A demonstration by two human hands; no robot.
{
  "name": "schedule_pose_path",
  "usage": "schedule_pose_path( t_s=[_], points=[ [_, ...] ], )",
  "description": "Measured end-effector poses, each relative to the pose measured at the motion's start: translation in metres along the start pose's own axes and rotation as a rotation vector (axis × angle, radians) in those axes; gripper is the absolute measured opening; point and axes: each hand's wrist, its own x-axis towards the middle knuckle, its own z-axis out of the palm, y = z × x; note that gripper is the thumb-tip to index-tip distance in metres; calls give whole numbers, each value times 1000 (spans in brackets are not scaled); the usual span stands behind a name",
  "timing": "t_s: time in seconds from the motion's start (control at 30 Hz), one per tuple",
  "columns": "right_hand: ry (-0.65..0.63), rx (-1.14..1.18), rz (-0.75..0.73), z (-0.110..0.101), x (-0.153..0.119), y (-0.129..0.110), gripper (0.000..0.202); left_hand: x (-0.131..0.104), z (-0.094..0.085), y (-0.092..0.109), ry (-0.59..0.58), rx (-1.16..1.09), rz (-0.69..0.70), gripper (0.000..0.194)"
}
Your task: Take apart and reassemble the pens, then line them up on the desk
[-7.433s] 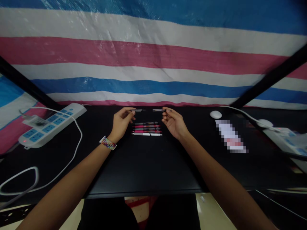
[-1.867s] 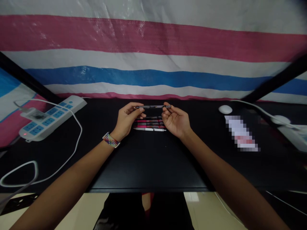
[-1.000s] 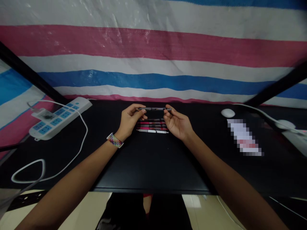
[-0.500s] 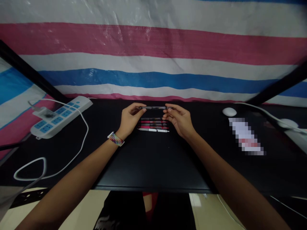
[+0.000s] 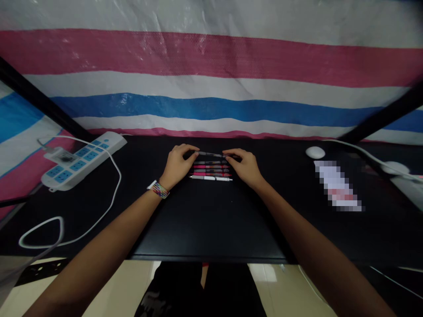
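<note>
A dark pen with a clear barrel (image 5: pixel 210 154) lies crosswise between my two hands, at the far side of a row of pens. My left hand (image 5: pixel 178 164) pinches its left end between thumb and fingers. Its right end is pinched by my right hand (image 5: pixel 243 166). Just nearer to me, several pens lie side by side on the black table: a dark one (image 5: pixel 211 162), pink-and-grey ones (image 5: pixel 211 173) and, closest, a white pen (image 5: pixel 211 178). My fingers cover both tips of the held pen.
A white power strip (image 5: pixel 84 160) with a plugged-in adapter and a looping white cable (image 5: pixel 115 193) lies on the left. To the right are a white mouse (image 5: pixel 315 152), a blurred-out flat item (image 5: pixel 339 185) and another cable. A striped sheet (image 5: pixel 211 61) hangs behind the table (image 5: pixel 211 224).
Both hands have lowered the dark pen toward the row, nearer the other pens. The fingers of my right hand have drawn closer together around its end.
</note>
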Motion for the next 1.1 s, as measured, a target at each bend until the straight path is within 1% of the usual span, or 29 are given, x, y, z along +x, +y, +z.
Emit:
schedule_pose_path(
  t_s=[0.1, 0.23, 0.33, 0.5, 0.67, 0.9, 1.1],
  points=[
    [-52, -173, -83, 0, -2, 1, 31, 1, -1, -5, -15, 41, 12, 9],
    [-80, -262, -154, 1, -4, -1, 38, 1, 1, -9, -56, 82, 27, 10],
    [-90, -286, -165, 2, -5, -3, 39, 0, 2, -8, -76, 89, 32, 10],
    [-96, -308, -183, 1, -7, -4, 37, 0, 4, -7, -74, 65, 14, 12],
    [-81, -306, -186, 2, -8, -3, 38, 0, 3, -5, -97, 65, -9, 12],
    [-43, -348, -207, 2, -9, -2, 37, -2, 0, 3, -189, 244, 14, 16],
    [-42, -351, -225, 2, -10, -2, 36, -1, -1, 1, -176, 238, 17, 17]
  ],
)
